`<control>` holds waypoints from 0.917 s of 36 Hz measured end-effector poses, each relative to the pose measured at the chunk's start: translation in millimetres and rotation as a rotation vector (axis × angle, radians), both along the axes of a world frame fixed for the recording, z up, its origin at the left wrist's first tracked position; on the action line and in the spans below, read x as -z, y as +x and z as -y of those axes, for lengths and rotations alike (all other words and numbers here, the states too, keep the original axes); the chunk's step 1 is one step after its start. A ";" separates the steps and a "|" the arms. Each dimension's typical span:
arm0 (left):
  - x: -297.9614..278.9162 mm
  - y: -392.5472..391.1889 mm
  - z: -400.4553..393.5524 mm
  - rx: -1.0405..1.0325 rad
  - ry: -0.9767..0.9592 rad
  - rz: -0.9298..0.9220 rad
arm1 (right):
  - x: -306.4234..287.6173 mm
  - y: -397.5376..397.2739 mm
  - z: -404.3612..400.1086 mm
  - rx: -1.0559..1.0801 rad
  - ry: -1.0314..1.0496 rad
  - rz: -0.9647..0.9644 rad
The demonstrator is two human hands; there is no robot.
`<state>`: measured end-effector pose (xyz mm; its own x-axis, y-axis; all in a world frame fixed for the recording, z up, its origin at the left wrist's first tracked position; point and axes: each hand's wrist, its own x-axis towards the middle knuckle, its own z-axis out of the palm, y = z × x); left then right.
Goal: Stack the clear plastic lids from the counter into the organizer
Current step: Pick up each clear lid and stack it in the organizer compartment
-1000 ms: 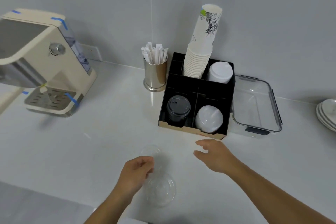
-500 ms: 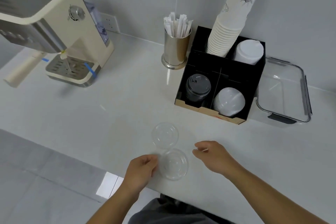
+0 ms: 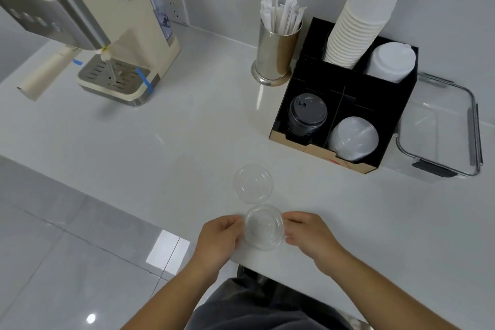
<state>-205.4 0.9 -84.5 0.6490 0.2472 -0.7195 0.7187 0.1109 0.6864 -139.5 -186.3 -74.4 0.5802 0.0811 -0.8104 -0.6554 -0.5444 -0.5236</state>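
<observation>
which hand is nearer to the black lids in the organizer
The left hand, narrowly. Both hands sit well in front of the black lids, gripping the near clear lid from either side. The left hand is below and left of them, the right hand almost straight below.

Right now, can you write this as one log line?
left hand: holding near lid | right hand: holding it too | far lid: on counter

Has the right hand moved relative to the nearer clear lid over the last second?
Yes. The right hand has closed in leftward onto the nearer clear lid, which lies just in front of the farther lid.
</observation>
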 end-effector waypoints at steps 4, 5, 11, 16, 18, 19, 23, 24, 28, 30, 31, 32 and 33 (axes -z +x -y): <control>-10.0 2.0 1.3 0.011 -0.041 0.011 | 1.1 0.9 0.1 0.103 0.051 -0.035; -12.8 2.4 1.5 0.023 -0.053 0.017 | 0.6 0.6 -0.5 0.103 0.043 -0.034; -18.9 4.5 0.4 0.058 -0.045 0.028 | -4.7 0.0 -4.0 0.092 0.009 -0.040; -21.9 6.9 -0.4 0.049 -0.018 0.045 | -3.2 -0.5 -2.2 0.108 -0.002 -0.035; -23.4 7.8 -0.2 0.044 -0.014 0.055 | -1.5 1.0 -0.2 0.116 0.014 -0.024; -23.6 8.3 0.4 0.044 -0.010 0.060 | -1.0 1.8 1.1 0.127 0.021 -0.014; -23.3 8.4 1.4 0.043 0.024 0.074 | -8.5 6.0 2.4 0.150 0.073 0.021; -23.1 8.3 1.3 0.036 0.030 0.076 | -9.9 6.8 2.6 0.151 0.080 0.036; -24.7 11.3 1.9 -0.020 0.047 0.094 | -16.4 8.9 5.2 0.140 0.079 0.084; -26.3 14.2 2.5 -0.036 0.058 0.101 | -20.2 10.5 7.1 0.132 0.093 0.107; -27.2 15.9 2.9 -0.035 0.060 0.111 | -22.6 11.2 8.4 0.133 0.101 0.120; -28.6 18.5 3.0 -0.031 0.062 0.123 | -25.8 12.5 9.8 0.139 0.111 0.132; -28.8 20.2 3.0 -0.024 0.065 0.132 | -27.9 13.2 10.8 0.144 0.119 0.138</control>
<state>-185.2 -2.1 -55.7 0.7300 0.3072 -0.6105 0.6198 0.0788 0.7808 -126.3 -197.2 -46.5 0.6973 0.0796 -0.7123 -0.6395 -0.3798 -0.6685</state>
